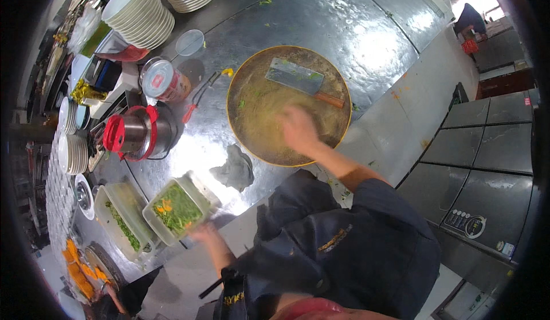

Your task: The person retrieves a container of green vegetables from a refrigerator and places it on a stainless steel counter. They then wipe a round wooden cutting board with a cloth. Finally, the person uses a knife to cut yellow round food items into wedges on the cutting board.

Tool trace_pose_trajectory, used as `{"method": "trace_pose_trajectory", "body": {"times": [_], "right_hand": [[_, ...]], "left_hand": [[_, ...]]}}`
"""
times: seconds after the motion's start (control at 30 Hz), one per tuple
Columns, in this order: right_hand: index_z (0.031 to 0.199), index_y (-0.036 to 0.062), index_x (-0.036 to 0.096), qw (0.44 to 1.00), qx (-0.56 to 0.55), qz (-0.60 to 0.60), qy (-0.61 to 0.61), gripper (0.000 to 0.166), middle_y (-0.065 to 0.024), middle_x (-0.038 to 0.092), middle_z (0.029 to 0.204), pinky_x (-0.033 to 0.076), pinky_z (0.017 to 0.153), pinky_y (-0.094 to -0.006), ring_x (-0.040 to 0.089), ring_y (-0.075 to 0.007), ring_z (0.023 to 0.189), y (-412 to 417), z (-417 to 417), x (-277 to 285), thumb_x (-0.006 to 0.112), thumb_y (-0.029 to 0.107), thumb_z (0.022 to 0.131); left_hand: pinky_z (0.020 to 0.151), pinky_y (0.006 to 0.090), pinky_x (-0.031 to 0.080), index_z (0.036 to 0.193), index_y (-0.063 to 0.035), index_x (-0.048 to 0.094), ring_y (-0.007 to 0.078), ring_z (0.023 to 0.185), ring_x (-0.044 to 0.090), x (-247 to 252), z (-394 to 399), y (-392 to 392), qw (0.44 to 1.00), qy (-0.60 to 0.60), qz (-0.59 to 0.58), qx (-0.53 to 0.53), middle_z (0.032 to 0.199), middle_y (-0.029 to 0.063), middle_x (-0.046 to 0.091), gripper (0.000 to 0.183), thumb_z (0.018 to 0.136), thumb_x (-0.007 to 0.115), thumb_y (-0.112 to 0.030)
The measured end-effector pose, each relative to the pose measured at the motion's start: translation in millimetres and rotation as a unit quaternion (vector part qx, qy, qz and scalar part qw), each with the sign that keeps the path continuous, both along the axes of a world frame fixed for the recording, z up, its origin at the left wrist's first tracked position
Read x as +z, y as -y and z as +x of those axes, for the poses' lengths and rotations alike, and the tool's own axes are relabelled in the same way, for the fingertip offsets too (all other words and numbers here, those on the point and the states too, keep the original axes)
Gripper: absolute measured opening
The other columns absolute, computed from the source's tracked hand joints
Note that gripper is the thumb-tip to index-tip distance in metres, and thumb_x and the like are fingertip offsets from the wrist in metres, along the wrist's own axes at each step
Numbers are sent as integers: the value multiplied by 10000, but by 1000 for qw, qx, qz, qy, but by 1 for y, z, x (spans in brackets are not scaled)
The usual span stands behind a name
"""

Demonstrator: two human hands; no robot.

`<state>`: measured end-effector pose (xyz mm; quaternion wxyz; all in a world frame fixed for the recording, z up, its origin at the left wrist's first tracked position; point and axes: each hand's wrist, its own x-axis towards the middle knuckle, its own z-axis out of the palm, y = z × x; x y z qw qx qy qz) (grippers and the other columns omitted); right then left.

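Observation:
A round wooden chopping board [258,122] with a yellow rim lies on the steel worktop. On its far part rests a cleaver [296,75] with a wooden handle. My right hand [298,127], blurred, is over the near middle of the board, below the cleaver; whether it touches the wood I cannot tell. My left hand [206,233] is at the near corner of a clear plastic container [195,191] of chopped greens with orange bits, which looks tilted; its fingers are blurred. Beside that container stands another one [133,191] holding fewer greens. A grey cloth [236,167] lies between board and containers.
Stacked white bowls [146,19], a lidded tub [159,81], red-handled scissors [200,99] and a steel pot with red parts [142,133] stand on the left. Another person's hand [114,298] is near orange food pieces [79,272]. A person [470,23] is far off at upper right.

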<state>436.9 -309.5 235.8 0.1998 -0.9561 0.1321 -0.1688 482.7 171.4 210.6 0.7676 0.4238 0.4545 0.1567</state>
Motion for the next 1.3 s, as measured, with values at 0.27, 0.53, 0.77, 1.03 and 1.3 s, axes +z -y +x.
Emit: {"method": "trace_pose_trajectory", "body": {"times": [0.27,0.53,0.77,1.03,1.3], "right_hand": [[1619,161,441,945,-48,-162,-280,621,-235,599,1287,545,892,-501,627,-388,1159,150,-50,-11,655,270,1046],[1623,145,396,970,-30,9,-242,618,-258,714,1214,583,726,-523,737,-433,889,126,-101,73,632,266,1064],[1603,119,411,954,-170,112,-221,549,-238,730,1257,577,823,-522,740,-448,979,130,-185,113,588,220,1094],[1615,33,365,974,-187,86,-92,510,-238,680,1370,561,1004,-423,687,-314,1260,294,-196,109,506,115,1132],[1613,16,366,982,-80,171,6,493,-195,703,1290,557,922,-346,697,-206,1097,424,-186,84,476,105,1141]], "left_hand": [[1174,548,345,1498,-36,509,424,1412,476,-87,36,170,461,47,667,-584,1538,219,494,659,918,772,-205],[1193,501,398,1533,47,431,465,1436,471,24,139,269,606,217,479,-596,1550,318,464,772,891,808,-156],[1256,496,367,1542,18,497,439,1500,439,-37,119,432,528,220,593,-566,1603,283,474,764,817,724,-54],[1225,472,394,1421,-105,670,338,1454,527,5,-50,539,560,286,16,-778,1516,142,622,495,951,792,-194],[1227,526,353,1438,-49,613,417,1428,507,-43,156,499,614,77,700,-356,1518,229,572,538,918,667,-178]]}}
